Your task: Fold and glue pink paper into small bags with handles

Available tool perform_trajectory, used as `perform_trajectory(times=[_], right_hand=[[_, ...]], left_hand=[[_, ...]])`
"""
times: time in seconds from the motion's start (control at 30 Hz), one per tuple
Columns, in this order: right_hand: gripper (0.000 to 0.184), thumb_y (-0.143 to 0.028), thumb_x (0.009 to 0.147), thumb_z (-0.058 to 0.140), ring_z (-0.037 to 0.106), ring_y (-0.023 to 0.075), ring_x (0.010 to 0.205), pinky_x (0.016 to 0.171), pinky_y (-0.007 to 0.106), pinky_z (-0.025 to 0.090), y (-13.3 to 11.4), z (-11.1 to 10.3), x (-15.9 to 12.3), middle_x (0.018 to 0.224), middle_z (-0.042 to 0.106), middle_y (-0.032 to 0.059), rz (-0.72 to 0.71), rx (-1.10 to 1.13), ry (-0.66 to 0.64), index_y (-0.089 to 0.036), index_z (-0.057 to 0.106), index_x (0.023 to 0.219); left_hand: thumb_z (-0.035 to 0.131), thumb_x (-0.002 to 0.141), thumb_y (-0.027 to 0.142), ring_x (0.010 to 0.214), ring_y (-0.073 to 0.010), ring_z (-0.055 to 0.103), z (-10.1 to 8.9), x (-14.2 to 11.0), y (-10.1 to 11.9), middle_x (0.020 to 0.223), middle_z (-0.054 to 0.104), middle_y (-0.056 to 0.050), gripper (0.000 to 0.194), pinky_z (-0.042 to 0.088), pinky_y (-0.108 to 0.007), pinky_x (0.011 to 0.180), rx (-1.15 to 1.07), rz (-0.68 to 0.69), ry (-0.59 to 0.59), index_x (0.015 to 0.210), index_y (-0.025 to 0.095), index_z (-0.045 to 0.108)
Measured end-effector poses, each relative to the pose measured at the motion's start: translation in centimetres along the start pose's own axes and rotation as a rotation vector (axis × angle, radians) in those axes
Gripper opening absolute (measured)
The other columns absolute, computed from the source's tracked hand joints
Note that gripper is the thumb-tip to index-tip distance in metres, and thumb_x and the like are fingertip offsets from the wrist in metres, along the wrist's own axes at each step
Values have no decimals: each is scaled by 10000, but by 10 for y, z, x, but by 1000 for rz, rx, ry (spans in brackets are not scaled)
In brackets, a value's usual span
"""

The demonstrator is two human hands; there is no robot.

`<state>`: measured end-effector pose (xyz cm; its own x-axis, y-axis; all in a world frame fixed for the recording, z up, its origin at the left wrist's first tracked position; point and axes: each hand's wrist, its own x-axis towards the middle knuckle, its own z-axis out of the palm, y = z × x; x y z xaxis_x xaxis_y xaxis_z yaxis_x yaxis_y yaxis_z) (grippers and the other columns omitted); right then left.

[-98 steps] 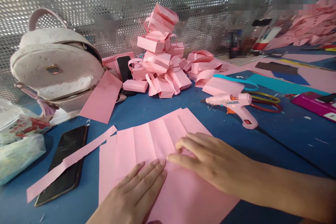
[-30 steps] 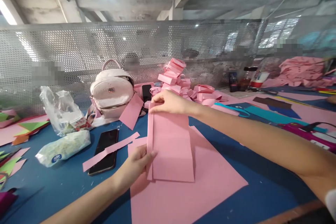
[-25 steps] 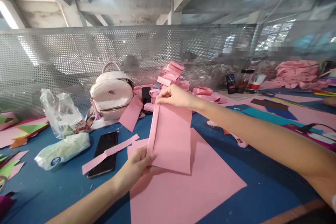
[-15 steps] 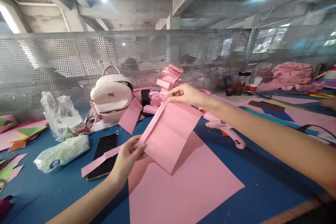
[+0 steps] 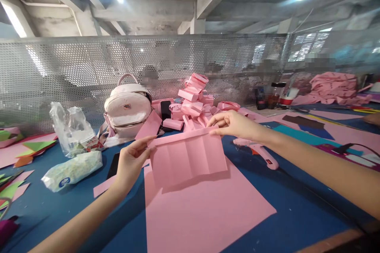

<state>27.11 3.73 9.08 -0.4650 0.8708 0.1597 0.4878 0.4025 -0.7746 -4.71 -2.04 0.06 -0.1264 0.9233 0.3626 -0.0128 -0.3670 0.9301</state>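
Between my two hands hangs a pink sheet of paper (image 5: 187,156), creased across into panels, with a narrow strip folded over along its top edge. My left hand (image 5: 132,162) pinches the top left corner. At the top right corner, my right hand (image 5: 230,123) grips the same edge between thumb and fingers. Below it a larger flat pink sheet (image 5: 204,217) lies on the blue table. A black phone (image 5: 113,166) and a thin pink paper strip (image 5: 102,187) are partly hidden behind my left hand and wrist.
A pink glue gun (image 5: 258,151) lies to the right, its cord trailing. Folded pink paper boxes (image 5: 192,95) are piled behind, beside a white backpack (image 5: 127,106). A tissue pack (image 5: 74,170) and plastic bag (image 5: 69,130) are at left. A perforated metal screen (image 5: 175,55) stands behind.
The creased sheet, held upright a second ago, has been turned so its folded strip runs across the top. My left hand has moved up and left, my right hand rightward and slightly down.
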Motion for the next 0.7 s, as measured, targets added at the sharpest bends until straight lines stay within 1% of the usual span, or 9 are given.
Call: perform_trajectory(times=[0.2, 0.33, 0.4, 0.5, 0.57, 0.6, 0.67, 0.7], right_hand=[[304, -416, 705, 775, 651, 160, 642, 646, 279, 517, 1, 3, -13, 649, 682, -9, 28, -40, 21, -190, 686, 889], [273, -400, 726, 762, 666, 167, 660, 661, 278, 518, -1, 2, -16, 661, 695, -9, 31, -46, 21, -195, 685, 889], [245, -385, 748, 742, 676, 178, 687, 679, 286, 520, -3, 2, -17, 684, 710, -4, 15, -84, 21, -197, 695, 897], [168, -318, 796, 693, 687, 198, 774, 723, 305, 509, -9, 6, -19, 837, 756, 13, -78, -287, 105, -217, 732, 925], [149, -249, 828, 662, 685, 205, 847, 765, 316, 489, -18, 15, -22, 962, 763, 7, -182, -464, 174, -247, 752, 947], [154, -226, 839, 659, 682, 209, 887, 791, 321, 477, -23, 21, -24, 1001, 759, 2, -236, -532, 181, -257, 754, 956], [143, -215, 842, 688, 677, 216, 942, 847, 329, 456, -34, 36, -27, 1024, 755, 7, -344, -598, 124, -246, 749, 968], [137, -227, 846, 699, 675, 216, 947, 845, 326, 450, -39, 44, -28, 1013, 755, 5, -385, -602, 80, -242, 745, 974]], left_hand=[[819, 725, 354, 743, -133, 660, -1, 0, 2, 849, 756, -22, 357, 548, -186, 682, 32, 43, -16, 1039, 190, 778], [814, 727, 357, 740, -144, 676, -3, 0, 3, 873, 775, -32, 334, 568, -201, 694, 40, 37, -22, 1013, 187, 782], [816, 724, 356, 762, -155, 692, -3, 0, 4, 895, 785, -39, 327, 577, -208, 707, 38, 25, -20, 1002, 186, 784], [813, 724, 362, 773, -175, 710, 1, -6, 7, 898, 792, -53, 325, 586, -217, 690, 34, -4, -22, 991, 179, 786], [810, 725, 360, 782, -188, 717, 6, -13, 9, 906, 794, -61, 325, 589, -221, 680, 34, -29, -34, 992, 177, 788], [809, 725, 357, 787, -191, 719, 9, -17, 11, 915, 794, -64, 321, 588, -220, 676, 35, -40, -41, 990, 178, 789], [803, 729, 354, 795, -194, 718, 14, -25, 13, 936, 792, -66, 310, 585, -220, 671, 39, -61, -53, 984, 179, 789], [800, 733, 356, 779, -189, 713, 17, -28, 15, 924, 791, -64, 309, 583, -220, 665, 39, -74, -59, 985, 178, 788]])
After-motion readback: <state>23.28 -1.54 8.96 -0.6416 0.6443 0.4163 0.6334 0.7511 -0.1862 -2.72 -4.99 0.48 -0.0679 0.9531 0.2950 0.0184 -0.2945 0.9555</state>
